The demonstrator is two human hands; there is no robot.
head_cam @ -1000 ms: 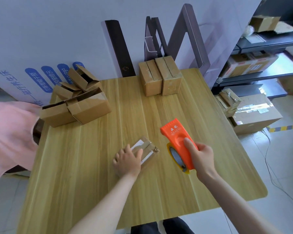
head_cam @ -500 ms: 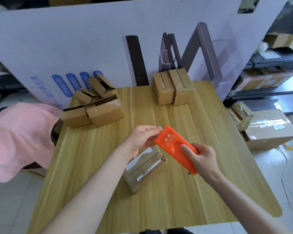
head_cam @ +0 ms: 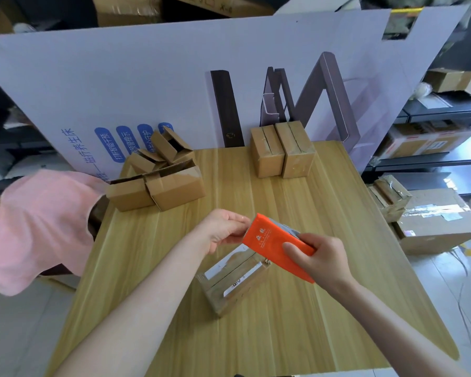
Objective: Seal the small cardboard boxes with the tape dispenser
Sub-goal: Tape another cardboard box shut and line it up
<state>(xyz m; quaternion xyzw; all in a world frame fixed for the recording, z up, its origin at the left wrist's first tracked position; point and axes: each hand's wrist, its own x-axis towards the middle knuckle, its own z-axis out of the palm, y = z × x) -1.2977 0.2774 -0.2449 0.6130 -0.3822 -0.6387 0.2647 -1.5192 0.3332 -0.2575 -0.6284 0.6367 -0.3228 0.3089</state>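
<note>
I have the flat orange plastic tape dispenser [head_cam: 276,247] wrapped in my right hand [head_cam: 320,258], fingers curled over its rear half, lifted off the counter. My left hand [head_cam: 223,229] is pinched at the dispenser's toothed front edge, seemingly on the tape end, though I cannot make out the tape itself. The small brown cardboard box [head_cam: 235,278] lies on the pale wooden counter [head_cam: 297,322] just below both hands, flaps closed, with white label scraps along the seam.

I judge the box light and thin-walled: it would skid or dent under a hard press, so I would steady it by its side walls or flat on its top. The dispenser looks rigid and light, best gripped at the body, clear of the serrated blade. The tape end should be sticky and limp, apt to fold on itself.
</note>
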